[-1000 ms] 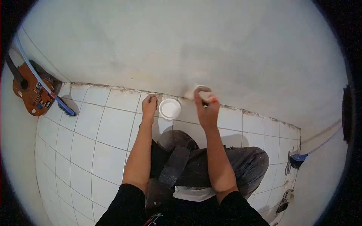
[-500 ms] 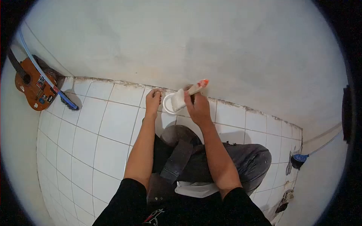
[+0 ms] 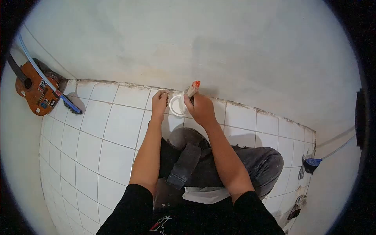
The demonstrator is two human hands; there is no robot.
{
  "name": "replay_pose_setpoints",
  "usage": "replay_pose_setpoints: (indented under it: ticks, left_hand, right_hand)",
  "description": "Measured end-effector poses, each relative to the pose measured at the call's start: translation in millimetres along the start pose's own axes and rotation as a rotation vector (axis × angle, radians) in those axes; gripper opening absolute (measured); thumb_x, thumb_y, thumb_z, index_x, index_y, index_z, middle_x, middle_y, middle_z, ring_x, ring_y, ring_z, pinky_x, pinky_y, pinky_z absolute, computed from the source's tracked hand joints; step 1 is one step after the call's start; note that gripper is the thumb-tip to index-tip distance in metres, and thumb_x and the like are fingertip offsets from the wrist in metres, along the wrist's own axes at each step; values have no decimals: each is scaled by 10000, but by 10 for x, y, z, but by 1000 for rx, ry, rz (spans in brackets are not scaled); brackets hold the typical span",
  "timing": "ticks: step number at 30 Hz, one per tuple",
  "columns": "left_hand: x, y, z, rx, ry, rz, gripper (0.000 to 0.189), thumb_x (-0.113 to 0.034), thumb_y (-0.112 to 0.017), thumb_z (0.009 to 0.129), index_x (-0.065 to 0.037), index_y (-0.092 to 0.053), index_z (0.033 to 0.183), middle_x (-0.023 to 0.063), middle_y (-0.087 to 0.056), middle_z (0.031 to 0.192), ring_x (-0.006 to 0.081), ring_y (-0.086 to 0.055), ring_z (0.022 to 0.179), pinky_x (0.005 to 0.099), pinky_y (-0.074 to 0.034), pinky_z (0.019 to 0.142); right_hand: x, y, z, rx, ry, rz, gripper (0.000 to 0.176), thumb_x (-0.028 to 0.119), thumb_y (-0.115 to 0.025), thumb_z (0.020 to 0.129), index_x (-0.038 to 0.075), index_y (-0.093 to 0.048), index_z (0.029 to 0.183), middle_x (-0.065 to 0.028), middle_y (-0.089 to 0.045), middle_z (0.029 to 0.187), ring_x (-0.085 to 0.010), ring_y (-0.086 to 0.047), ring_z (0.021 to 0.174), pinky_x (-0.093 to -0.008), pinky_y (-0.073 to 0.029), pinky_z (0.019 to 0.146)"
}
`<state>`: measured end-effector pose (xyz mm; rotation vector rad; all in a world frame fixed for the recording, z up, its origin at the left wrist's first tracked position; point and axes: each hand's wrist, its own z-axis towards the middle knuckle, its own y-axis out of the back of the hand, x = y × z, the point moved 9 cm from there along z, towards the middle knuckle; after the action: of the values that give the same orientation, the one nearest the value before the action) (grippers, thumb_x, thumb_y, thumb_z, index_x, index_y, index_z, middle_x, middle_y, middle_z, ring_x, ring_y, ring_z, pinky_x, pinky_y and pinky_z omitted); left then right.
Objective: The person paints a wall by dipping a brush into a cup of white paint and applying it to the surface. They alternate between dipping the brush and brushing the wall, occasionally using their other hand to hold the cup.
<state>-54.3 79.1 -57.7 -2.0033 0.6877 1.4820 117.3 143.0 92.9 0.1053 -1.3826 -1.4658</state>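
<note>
A round white tub (image 3: 177, 111) stands on the tiles close to the wall, between my hands. My right hand (image 3: 204, 109) grips a paintbrush (image 3: 193, 88) by its pale handle, whose end is smeared red. The brush head points down at the tub's right side and is largely hidden by my fingers. Just left of the tub, my left hand (image 3: 159, 103) is closed with its fingers curled in; what they hold, if anything, is hidden.
A pale wall (image 3: 250, 58) rises in front, with a rough, stained lower edge. At the left corner lean a guitar (image 3: 35, 88) and a blue-handled brush (image 3: 70, 105). A blue broom (image 3: 312, 163) stands by the right wall. My folded legs (image 3: 256, 168) are near the tub.
My right hand has shifted slightly left and the paintbrush has swung to a steeper angle, its head now lower toward the tub. My left hand has hardly moved.
</note>
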Motion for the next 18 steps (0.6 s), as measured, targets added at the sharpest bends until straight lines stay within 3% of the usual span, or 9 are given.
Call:
replay_pose_setpoints:
  ticks: [5,8,10,11,12,14,15,16,18]
  left_hand:
    - [-27,12,-22,-22,10,34,171,-150,-528,892,-45,-621,989,-19,-522,714,67,-482,615,220,-431,560]
    - [-29,9,-26,-18,10,20,170,-149,-527,893,-44,-621,988,-20,-517,713,65,-479,618,218,-423,555]
    - [-22,12,-20,-11,2,11,169,-148,-525,893,-45,-621,987,-21,-514,711,64,-475,615,217,-418,551]
    - [-21,7,-17,-3,-7,2,168,-147,-524,894,-46,-622,986,-23,-512,709,64,-471,611,217,-412,547]
    - [-10,8,-10,-2,-6,2,168,-147,-524,894,-46,-622,986,-23,-512,709,64,-471,611,217,-412,547]
    - [20,11,11,-6,5,1,168,-145,-520,897,-48,-620,989,-26,-509,709,59,-459,602,214,-402,539]
    - [6,2,4,-5,4,2,168,-145,-520,897,-48,-620,989,-26,-509,709,59,-459,602,214,-402,539]
    - [-3,2,-8,-8,9,-2,165,-143,-519,899,-48,-620,988,-28,-507,706,57,-456,599,211,-399,537]
    - [-13,7,-18,-12,11,-5,163,-141,-519,900,-48,-620,987,-30,-506,704,55,-453,595,208,-397,534]
  right_hand:
    - [77,39,-8,-10,27,-8,333,303,-548,909,-13,-570,1015,-179,-631,699,-357,-632,638,-453,-496,598]
    - [40,194,-18,-149,23,104,264,248,-556,919,-14,-580,895,-170,-600,669,-335,-603,604,-406,-466,572]
    - [-236,226,-17,-218,-132,255,268,236,-526,943,-25,-580,964,-136,-594,676,-235,-586,596,-348,-454,581]
    - [-365,235,-36,-258,-201,374,283,249,-516,956,-18,-568,1035,-63,-560,670,-146,-523,601,-292,-424,575]
    - [-372,242,-26,-259,-202,373,283,249,-516,956,-18,-568,1035,-63,-560,670,-146,-523,601,-292,-424,575]
    - [-556,348,-81,-482,-302,728,274,270,-519,961,7,-555,1028,2,-506,665,-97,-464,573,-264,-390,530]
    - [-677,289,-69,-469,-443,823,240,282,-519,955,44,-545,975,34,-432,651,-69,-391,534,-247,-340,487]
    - [-681,323,-78,-470,-442,823,240,282,-519,955,44,-545,975,34,-432,651,-69,-391,534,-247,-340,487]
    - [-794,159,-196,-447,-718,1221,225,298,-515,943,74,-534,928,32,-412,652,-60,-367,523,-243,-314,465]
